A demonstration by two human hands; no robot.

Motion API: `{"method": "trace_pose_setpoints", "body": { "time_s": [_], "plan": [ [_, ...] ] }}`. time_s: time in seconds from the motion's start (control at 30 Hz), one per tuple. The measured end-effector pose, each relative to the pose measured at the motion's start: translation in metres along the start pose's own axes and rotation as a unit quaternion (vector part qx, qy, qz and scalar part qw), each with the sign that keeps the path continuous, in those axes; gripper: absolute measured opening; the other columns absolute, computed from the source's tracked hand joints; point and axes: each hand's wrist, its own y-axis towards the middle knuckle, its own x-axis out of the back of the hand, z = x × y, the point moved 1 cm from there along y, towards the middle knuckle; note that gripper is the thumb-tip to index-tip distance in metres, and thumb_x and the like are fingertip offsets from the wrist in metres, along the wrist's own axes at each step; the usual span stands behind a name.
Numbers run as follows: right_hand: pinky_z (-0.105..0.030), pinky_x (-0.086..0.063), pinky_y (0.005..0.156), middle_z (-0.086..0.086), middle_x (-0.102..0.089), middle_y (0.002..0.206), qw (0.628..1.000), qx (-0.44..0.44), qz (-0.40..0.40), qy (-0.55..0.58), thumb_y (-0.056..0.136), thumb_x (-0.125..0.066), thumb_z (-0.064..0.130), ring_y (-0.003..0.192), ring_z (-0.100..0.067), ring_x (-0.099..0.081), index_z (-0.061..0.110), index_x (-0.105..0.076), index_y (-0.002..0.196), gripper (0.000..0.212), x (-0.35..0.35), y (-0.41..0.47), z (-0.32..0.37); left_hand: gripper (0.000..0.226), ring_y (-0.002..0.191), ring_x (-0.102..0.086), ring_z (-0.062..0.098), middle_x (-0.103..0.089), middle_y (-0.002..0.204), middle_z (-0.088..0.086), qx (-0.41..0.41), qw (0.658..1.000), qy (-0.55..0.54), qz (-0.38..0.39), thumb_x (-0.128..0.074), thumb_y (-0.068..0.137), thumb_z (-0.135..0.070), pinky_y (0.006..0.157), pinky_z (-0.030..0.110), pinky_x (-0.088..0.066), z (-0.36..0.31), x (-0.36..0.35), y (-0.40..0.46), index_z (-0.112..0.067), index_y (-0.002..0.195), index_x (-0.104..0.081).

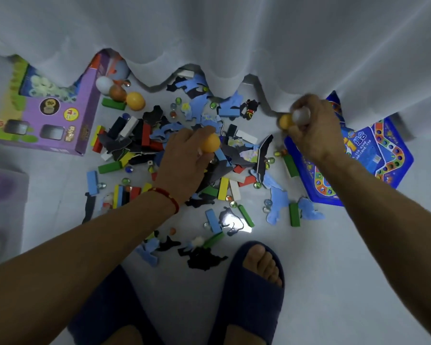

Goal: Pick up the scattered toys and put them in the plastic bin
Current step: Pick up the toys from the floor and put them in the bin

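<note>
White floor beneath a curtain. Our left hand [184, 155] and right hand [309, 125] each grip balls. We judge the plastic bin [3, 195] lies at nine o'clock, nearer the left.

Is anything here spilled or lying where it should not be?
Yes. Blocks, marbles and foam pieces lie scattered over the floor, some under the curtain hem. None is visibly in a bin.

Toy pile [174, 155] between box [50, 115] and board [358, 165].
</note>
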Motion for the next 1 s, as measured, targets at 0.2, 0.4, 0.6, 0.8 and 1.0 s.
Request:
{"method": "trace_pose_setpoints", "body": {
  "time_s": [0.2, 0.4, 0.6, 0.8, 1.0],
  "plan": [
    [-0.044, -0.055, 0.085, -0.022, -0.038, 0.132, 0.975, 0.047, 0.079, -0.205, 0.080, -0.070, 0.015, 0.088, -0.039, -0.056, 0.010, -0.056, 0.121, 0.043, -0.018, 0.024, 0.008, 0.046, 0.107, -0.045, 0.031, -0.053, 0.117, 0.015, 0.003, 1.000, -0.011, -0.004, -0.064, 0.094, -0.020, 0.091, 0.035, -0.036, 0.002, -0.001, -0.004, -0.017, 0.138, -0.052],
    [-0.046, -0.049, 0.073, -0.025, -0.044, 0.125, 0.953, 0.018, 0.052, -0.296, 0.086, -0.058, -0.001, 0.093, -0.046, -0.056, 0.010, -0.048, 0.128, 0.044, -0.038, 0.011, 0.014, 0.047, 0.109, -0.046, 0.031, -0.053, 0.121, 0.014, 0.007, 1.000, -0.019, 0.004, -0.063, 0.094, -0.022, 0.093, 0.033, -0.033, 0.007, -0.001, -0.009, -0.017, 0.138, -0.051],
    [-0.044, -0.050, 0.068, -0.023, -0.055, 0.104, 0.974, 0.015, 0.008, -0.227, 0.089, -0.058, 0.010, 0.084, -0.044, -0.058, 0.013, -0.054, 0.120, 0.031, -0.028, -0.004, 0.021, 0.048, 0.121, -0.048, 0.028, -0.054, 0.131, 0.008, 0.068, 0.994, -0.084, 0.007, -0.066, 0.092, -0.025, 0.103, 0.042, -0.040, -0.002, 0.015, -0.019, -0.022, 0.138, -0.051],
    [-0.039, -0.060, 0.060, -0.019, -0.072, 0.098, 0.909, -0.253, 0.134, 0.303, 0.076, -0.082, 0.035, 0.076, -0.029, -0.072, 0.021, -0.066, 0.104, 0.035, 0.032, -0.071, 0.059, 0.041, 0.090, -0.066, 0.029, -0.063, 0.118, 0.009, 0.329, 0.857, -0.396, 0.021, -0.066, 0.091, -0.028, 0.063, 0.034, -0.060, -0.032, 0.087, -0.054, -0.021, 0.130, -0.056],
    [-0.031, -0.061, 0.057, -0.022, -0.072, 0.106, 0.801, -0.173, 0.437, 0.370, 0.082, -0.073, 0.026, 0.075, -0.030, -0.072, 0.008, -0.067, 0.112, 0.035, 0.109, -0.104, 0.234, 0.024, 0.070, -0.064, 0.026, -0.068, 0.098, 0.019, 0.369, 0.731, -0.565, -0.100, -0.061, 0.094, -0.032, 0.055, 0.030, -0.054, -0.033, 0.206, -0.158, -0.013, 0.108, -0.063]
  ]
}}
